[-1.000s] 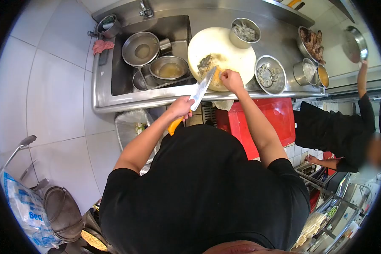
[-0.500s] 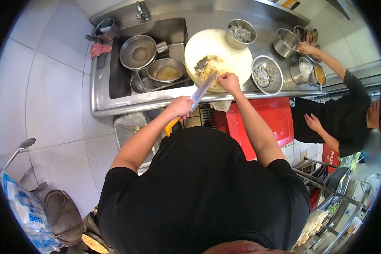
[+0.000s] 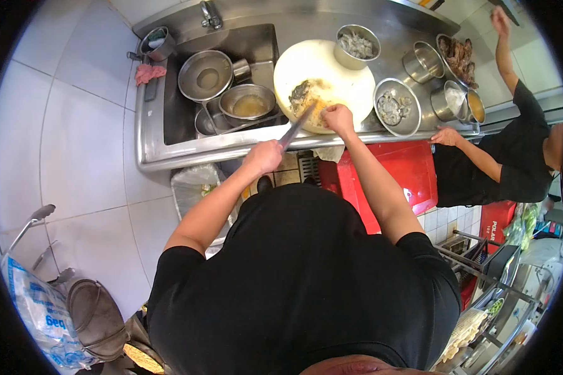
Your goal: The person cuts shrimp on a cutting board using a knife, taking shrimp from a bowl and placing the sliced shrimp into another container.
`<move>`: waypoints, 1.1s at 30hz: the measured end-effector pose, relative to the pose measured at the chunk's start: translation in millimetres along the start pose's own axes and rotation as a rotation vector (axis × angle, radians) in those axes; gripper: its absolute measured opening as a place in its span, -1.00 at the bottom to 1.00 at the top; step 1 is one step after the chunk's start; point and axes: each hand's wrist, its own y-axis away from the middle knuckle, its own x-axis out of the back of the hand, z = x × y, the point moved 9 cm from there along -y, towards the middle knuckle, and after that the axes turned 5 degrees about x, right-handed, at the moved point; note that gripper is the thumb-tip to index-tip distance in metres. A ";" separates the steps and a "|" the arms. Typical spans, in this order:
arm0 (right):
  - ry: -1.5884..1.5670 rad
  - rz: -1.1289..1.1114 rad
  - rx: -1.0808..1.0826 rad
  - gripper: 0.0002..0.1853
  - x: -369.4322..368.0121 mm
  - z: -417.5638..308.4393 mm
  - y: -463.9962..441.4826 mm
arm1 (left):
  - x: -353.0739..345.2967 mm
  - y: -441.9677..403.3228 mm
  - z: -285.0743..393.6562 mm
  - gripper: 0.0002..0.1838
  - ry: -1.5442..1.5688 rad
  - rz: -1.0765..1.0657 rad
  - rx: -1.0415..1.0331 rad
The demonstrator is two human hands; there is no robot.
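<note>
My left hand (image 3: pixel 264 156) is wrapped round the handle of a kitchen knife (image 3: pixel 296 127). The narrow blade points up and away, its tip over the round cream cutting board (image 3: pixel 347 94). At the board's near edge my right hand (image 3: pixel 338 119) is closed in a pinch, right of the knife tip; what is between its fingers is hidden. Beside the blade lies a pile of dark and orange scraps (image 3: pixel 306 97). A metal pot of grey raw shrimp (image 3: pixel 356 46) stands on the board's far side. Right of the board is a metal bowl (image 3: pixel 413 122) holding several shrimp.
Left is a steel sink (image 3: pixel 256 37) with a colander (image 3: pixel 205 75) and a bowl (image 3: pixel 247 103). More pots (image 3: pixel 424 62) and a tray of dark brown food (image 3: pixel 460 59) stand right. A co-worker (image 3: pixel 494 162) stands beside a red bin (image 3: pixel 388 181).
The knife has turned, so its blade shows narrower, and its yellow handle is now hidden. My right hand stays near the same spot. The co-worker's hand left the pot and reaches up the wall.
</note>
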 end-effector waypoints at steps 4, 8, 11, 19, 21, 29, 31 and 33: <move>0.312 0.188 0.182 -0.68 9.7 -30.0 18.3 | 36.2 4.3 10.7 -0.60 -0.119 0.088 0.035; 0.287 0.134 0.206 -0.69 4.2 -36.1 16.2 | 22.5 4.9 21.2 -0.62 0.070 -0.081 0.065; 0.328 0.104 0.192 -0.72 4.5 -30.4 15.3 | 0.7 5.7 15.8 -0.64 0.270 -0.252 0.150; 0.333 0.051 0.246 -0.71 6.9 -28.3 10.8 | 10.2 0.1 6.8 -0.66 0.300 -0.232 0.195; 0.314 0.062 0.247 -0.71 7.5 -27.1 11.5 | -5.7 -4.3 0.6 -0.65 0.312 -0.282 0.188; 0.282 0.049 0.275 -0.69 8.0 -25.5 11.0 | 21.0 3.4 21.8 -0.62 0.206 -0.181 0.211; 0.272 0.052 0.268 -0.69 8.6 -23.2 11.5 | 15.0 6.1 25.8 -0.61 0.105 -0.207 0.191; 0.234 0.055 0.251 -0.69 7.4 -14.9 10.6 | 19.9 1.9 25.5 -0.59 0.030 -0.151 0.191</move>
